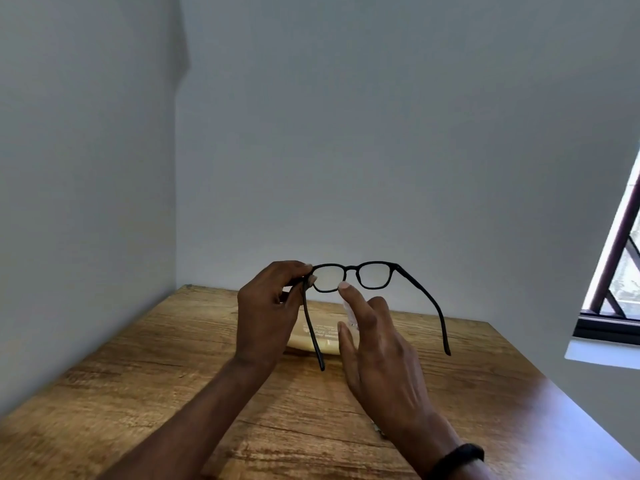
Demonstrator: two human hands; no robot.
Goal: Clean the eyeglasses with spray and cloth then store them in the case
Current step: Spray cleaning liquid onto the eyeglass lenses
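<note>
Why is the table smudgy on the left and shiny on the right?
Head view: the table blurs toward its left edge, probably the wide lens; daylight from the window puts a sheen on its right side; the eyeglasses look sharp.

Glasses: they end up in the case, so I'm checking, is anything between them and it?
Nothing visible does. The left hand holds the glasses in the air over the beige case on the table; the right hand only hides part of the case from the camera. The temples are unfolded.
</note>
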